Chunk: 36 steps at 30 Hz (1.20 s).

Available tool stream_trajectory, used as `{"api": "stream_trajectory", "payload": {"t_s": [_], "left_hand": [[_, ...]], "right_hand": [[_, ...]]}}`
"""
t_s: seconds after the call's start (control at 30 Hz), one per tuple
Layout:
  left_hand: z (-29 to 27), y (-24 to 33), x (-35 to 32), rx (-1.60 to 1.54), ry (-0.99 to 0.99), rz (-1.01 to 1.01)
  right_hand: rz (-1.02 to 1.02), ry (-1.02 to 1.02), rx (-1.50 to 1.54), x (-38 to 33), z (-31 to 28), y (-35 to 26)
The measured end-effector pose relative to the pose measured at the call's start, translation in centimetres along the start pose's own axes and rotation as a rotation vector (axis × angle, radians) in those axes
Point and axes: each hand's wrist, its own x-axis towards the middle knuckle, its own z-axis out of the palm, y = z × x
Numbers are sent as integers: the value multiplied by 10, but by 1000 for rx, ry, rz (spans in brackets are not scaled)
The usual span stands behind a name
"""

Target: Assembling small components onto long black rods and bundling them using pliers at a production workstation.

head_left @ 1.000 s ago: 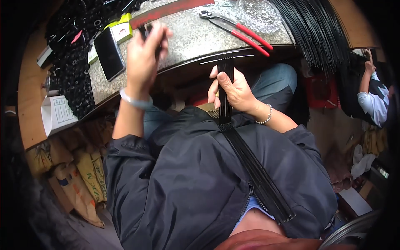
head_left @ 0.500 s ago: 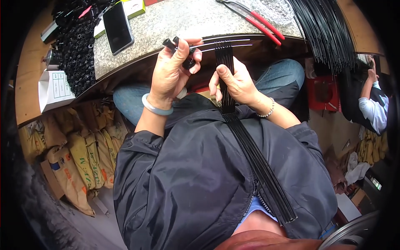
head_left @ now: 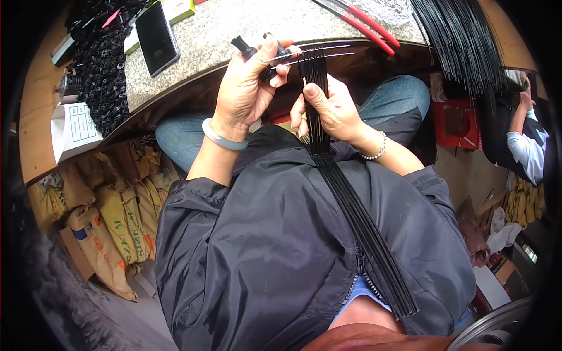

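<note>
My left hand (head_left: 244, 82) is closed around several black plastic tube-like pieces (head_left: 242, 47) with flared ends. Thumb and fingertips pinch one such piece (head_left: 281, 48) by the near ends of two thin metal wires (head_left: 333, 55). The wires run rightward through the top ends of a flat bundle of thin black rods (head_left: 318, 131), which look like umbrella ribs. My right hand (head_left: 332, 111) is closed on this bundle just below the wires, thumb on top. The bundle's lower length lies down the front of my dark jacket (head_left: 252, 251).
A phone (head_left: 157, 41), red-handled pliers (head_left: 374, 32) and a heap of small black parts (head_left: 105, 76) lie on the worktop (head_left: 205, 47). More black rods (head_left: 459, 47) hang over its right edge. Sacks (head_left: 111, 228) stand at left; another person's arm (head_left: 523, 128) shows at far right.
My left hand has risen slightly, and one black piece has tilted away from its neighbour toward the wires. My right hand keeps its grip on the rods. The whole view has shifted slightly.
</note>
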Motion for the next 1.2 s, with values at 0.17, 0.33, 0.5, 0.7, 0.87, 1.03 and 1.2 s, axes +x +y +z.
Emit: {"api": "stream_trajectory", "payload": {"t_s": [0.17, 0.33, 0.5, 0.7, 0.87, 1.03, 1.2], "left_hand": [[9, 2, 1, 162, 7, 35], [7, 1, 2, 259, -4, 42], [13, -1, 3, 231, 8, 93], [8, 0, 2, 366, -69, 107], [5, -4, -9, 193, -62, 74], [2, -8, -9, 134, -16, 110], [1, -10, -8, 36, -75, 133]], "right_hand": [[-7, -3, 4, 3, 4, -5], [5, -11, 3, 2, 2, -5], [3, 3, 0, 3, 2, -8], [14, -12, -38, 1, -2, -7], [25, -2, 1, 2, -3, -8], [28, -20, 21, 3, -3, -7], [34, -28, 37, 4, -5, -3]]}}
